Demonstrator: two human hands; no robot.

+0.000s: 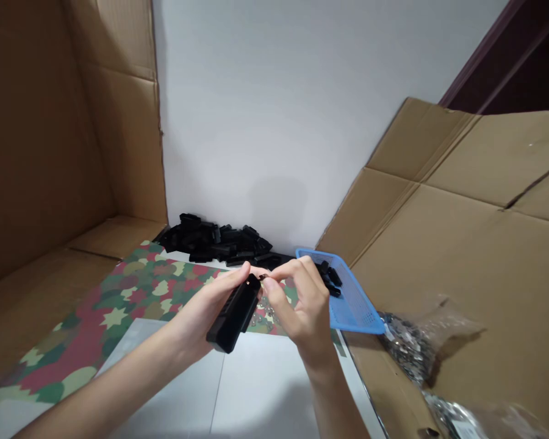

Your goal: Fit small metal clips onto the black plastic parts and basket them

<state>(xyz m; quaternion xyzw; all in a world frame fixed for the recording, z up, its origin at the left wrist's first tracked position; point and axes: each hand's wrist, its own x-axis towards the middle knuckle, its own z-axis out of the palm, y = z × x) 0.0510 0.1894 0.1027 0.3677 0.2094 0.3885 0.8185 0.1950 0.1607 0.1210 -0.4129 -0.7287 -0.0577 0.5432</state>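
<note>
My left hand [213,302] is closed around a black plastic housing [235,317], long and hollow, tilted with its far end raised. At that far end my right hand [304,299] pinches a small dark metal piece [262,277] between thumb and forefinger. The piece is right beside the end of the housing; whether it sits in it I cannot tell. Below the hands, small shiny metal parts [266,310] lie scattered on the camouflage-patterned cloth, partly hidden by my hands.
Black plastic housings [210,239] are heaped against the wall. A blue basket [354,299] with several black parts stands at the right. Bags of metal parts [409,347] lie on cardboard beyond it. Tall cardboard [119,122] encloses both sides. White sheets [256,384] cover the near table.
</note>
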